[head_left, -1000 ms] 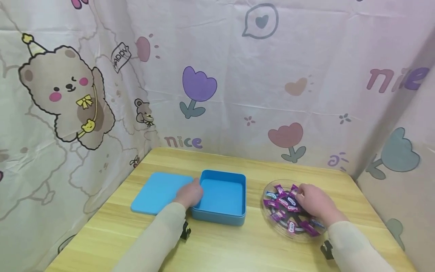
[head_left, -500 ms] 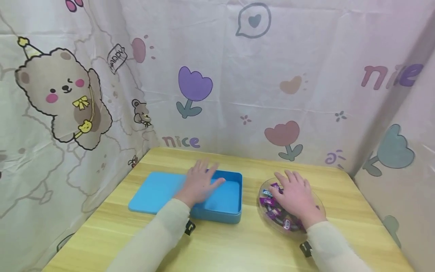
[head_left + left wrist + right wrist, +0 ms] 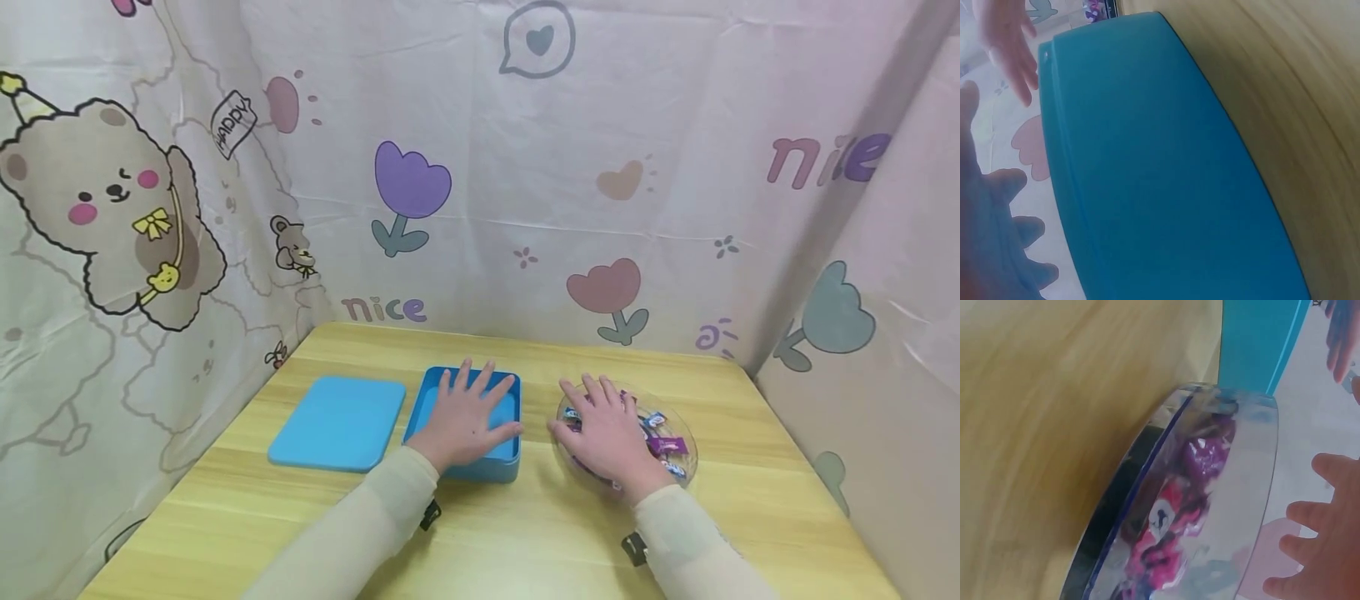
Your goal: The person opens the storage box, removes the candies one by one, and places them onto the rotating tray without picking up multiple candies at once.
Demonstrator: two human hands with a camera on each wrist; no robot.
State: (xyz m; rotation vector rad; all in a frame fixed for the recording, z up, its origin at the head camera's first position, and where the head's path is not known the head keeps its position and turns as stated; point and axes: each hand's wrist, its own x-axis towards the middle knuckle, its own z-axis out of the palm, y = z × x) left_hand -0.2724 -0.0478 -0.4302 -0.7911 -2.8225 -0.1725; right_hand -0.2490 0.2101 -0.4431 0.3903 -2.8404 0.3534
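Observation:
My left hand [image 3: 461, 425] hovers above the blue square box [image 3: 487, 472], fingers spread. In the left wrist view, the box's wall [image 3: 1147, 162] fills the middle, and the left hand [image 3: 991, 231] is apart from it. Over the left part of a clear round dish [image 3: 692, 457] is my right hand [image 3: 611, 437], also with spread fingers and holding nothing. Purple and blue wrapped candies [image 3: 667, 445] lie in the dish, some hidden under that hand. The right wrist view shows a gap between the right hand [image 3: 1329, 544] and the dish's clear wall [image 3: 1247, 462].
A flat light-blue lid [image 3: 337, 423] lies on the wooden table [image 3: 525, 542], left of the box. Printed curtains [image 3: 510, 167] close off the back and both sides. Black wrist mounts [image 3: 635, 549] hang under the sleeves.
The left hand has left the box's left edge and spread above it. The right hand has lifted off the candies, moved left and spread its fingers. The head view has turned slightly right.

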